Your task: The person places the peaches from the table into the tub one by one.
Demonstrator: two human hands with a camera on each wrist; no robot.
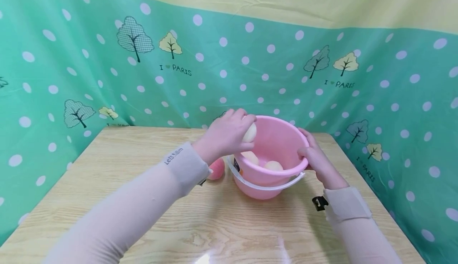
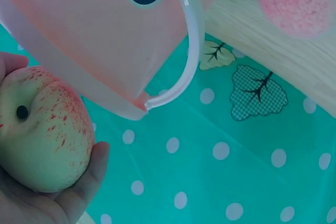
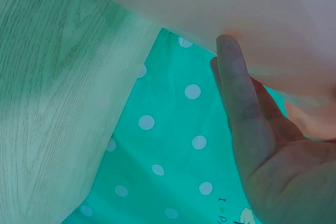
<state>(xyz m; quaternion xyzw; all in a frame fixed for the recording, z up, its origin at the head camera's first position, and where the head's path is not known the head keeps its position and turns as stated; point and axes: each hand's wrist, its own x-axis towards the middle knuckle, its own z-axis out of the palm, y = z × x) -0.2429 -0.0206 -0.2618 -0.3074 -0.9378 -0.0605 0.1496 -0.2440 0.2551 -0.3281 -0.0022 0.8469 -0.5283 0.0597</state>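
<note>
In the head view a pink bucket stands tilted on the table, its mouth turned toward me. My left hand holds a pale yellow-green peach with red speckles at the bucket's left rim, fingers curled round the fruit. My right hand grips the right side of the rim, thumb on the inside and fingers along the outer wall. Two pale round fruits, one nearer the front, lie inside the bucket. Part of the held peach is hidden by the left fingers in the head view.
A pink, rough-looking round fruit lies on the wooden table, left of the bucket and partly behind my left wrist. The bucket's white handle hangs down in front. A green dotted cloth surrounds the table's back and sides.
</note>
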